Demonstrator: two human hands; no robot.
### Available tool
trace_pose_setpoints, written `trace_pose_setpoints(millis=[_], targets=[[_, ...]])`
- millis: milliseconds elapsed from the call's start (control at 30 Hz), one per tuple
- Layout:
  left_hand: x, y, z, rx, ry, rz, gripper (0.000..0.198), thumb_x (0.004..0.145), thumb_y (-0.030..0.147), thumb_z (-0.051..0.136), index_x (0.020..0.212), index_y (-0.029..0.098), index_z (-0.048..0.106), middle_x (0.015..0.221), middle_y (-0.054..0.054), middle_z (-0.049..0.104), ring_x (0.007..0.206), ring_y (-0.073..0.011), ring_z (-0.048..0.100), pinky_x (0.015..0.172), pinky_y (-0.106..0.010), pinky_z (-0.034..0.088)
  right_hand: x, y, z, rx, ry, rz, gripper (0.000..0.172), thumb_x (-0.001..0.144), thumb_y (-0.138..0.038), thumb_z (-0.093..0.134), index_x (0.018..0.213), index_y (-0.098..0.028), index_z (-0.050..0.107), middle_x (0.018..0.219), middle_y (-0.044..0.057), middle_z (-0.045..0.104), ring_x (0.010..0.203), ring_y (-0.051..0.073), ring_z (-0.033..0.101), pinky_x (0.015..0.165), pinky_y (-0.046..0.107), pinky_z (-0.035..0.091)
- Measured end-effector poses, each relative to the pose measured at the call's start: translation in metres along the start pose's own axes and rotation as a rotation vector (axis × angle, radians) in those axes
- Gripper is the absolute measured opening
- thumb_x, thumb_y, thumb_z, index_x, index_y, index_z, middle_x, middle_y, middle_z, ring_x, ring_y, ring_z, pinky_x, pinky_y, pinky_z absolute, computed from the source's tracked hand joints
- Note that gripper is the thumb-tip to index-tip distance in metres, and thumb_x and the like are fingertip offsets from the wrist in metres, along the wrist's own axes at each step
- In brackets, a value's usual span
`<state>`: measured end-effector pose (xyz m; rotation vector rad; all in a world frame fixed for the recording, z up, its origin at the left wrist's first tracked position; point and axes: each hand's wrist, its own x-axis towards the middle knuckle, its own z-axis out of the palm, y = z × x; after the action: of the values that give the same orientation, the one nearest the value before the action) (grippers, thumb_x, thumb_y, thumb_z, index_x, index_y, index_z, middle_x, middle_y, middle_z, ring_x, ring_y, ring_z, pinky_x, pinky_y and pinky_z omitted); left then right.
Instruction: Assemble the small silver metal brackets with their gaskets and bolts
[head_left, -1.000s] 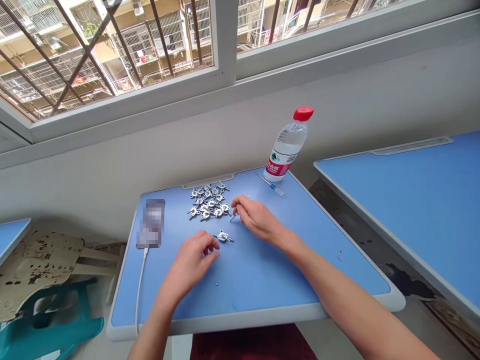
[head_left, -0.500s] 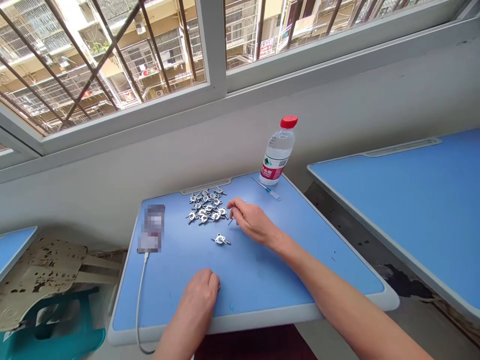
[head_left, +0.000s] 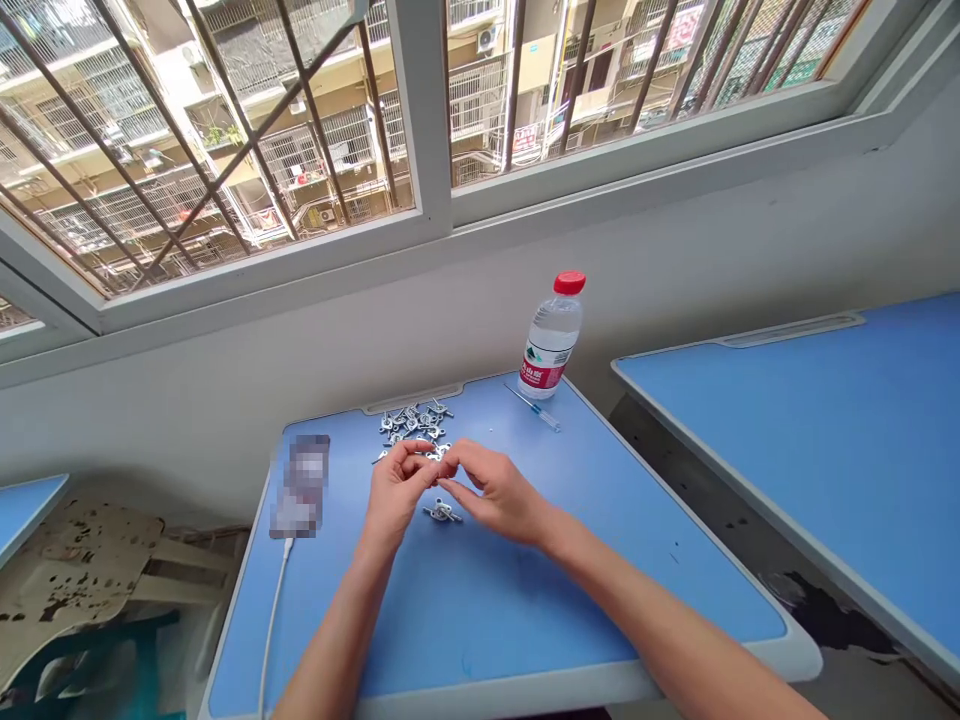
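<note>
My left hand (head_left: 395, 492) and my right hand (head_left: 491, 485) meet fingertip to fingertip over the blue desk, both closed in a pinch. Whatever lies between their fingers is hidden or too small to make out. Just below the fingertips, a single small silver metal fitting (head_left: 442, 512), with an oval plate and short rods, lies on the desk. Behind the hands is a pile of similar metal fittings (head_left: 412, 422), partly covered by my fingers.
A water bottle (head_left: 550, 350) with a red cap stands at the desk's back right, beside a thin blue-and-clear screwdriver-like tool (head_left: 536, 408). A blurred-out phone (head_left: 301, 485) with a white cable (head_left: 274, 610) lies at the left. Another blue desk (head_left: 810, 440) stands to the right.
My left hand has risen from the front of the desk to meet my right hand. The right hand has shifted slightly left, off the thin metal piece's earlier spot. The view has tilted up.
</note>
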<state>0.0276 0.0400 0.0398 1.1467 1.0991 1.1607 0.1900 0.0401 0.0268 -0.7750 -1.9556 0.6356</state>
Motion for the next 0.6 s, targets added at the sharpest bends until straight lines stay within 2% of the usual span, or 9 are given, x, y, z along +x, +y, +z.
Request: trace_pose_setpoints(millis=[100, 333, 600], targets=[[-0.001, -0.006, 0.002, -0.012, 0.028, 0.017, 0.042, 0.067, 0.04, 0.082, 0.096, 0.017, 0.061, 0.067, 0.001, 0.069, 0.072, -0.0169, 0.067, 0.077, -0.029, 0.049, 0.0, 0.003, 0.003, 0.005, 0.031, 0.055, 0.009, 0.092, -0.019, 0.052, 0.084, -0.021, 0.057, 0.078, 0.002, 0.06, 0.068, 0.015, 0.053, 0.061, 0.027, 0.041], [-0.005, -0.014, 0.003, 0.103, 0.106, 0.096, 0.031, 0.076, 0.034, 0.073, 0.099, 0.018, 0.062, 0.064, 0.004, 0.065, 0.067, -0.0143, 0.061, 0.073, -0.026, 0.046, -0.001, 0.006, 0.007, 0.0, 0.063, 0.16, 0.01, 0.09, -0.019, 0.056, 0.081, -0.02, 0.058, 0.077, 0.002, 0.063, 0.068, 0.015, 0.055, 0.063, 0.028, 0.043], [-0.007, -0.024, 0.001, 0.188, 0.107, 0.119, 0.024, 0.081, 0.031, 0.064, 0.102, 0.018, 0.06, 0.067, 0.003, 0.064, 0.069, -0.015, 0.059, 0.075, -0.027, 0.046, -0.002, 0.008, 0.012, -0.099, 0.085, 0.057, 0.015, 0.092, -0.017, 0.052, 0.079, -0.021, 0.057, 0.076, 0.003, 0.064, 0.07, 0.016, 0.058, 0.062, 0.027, 0.044]])
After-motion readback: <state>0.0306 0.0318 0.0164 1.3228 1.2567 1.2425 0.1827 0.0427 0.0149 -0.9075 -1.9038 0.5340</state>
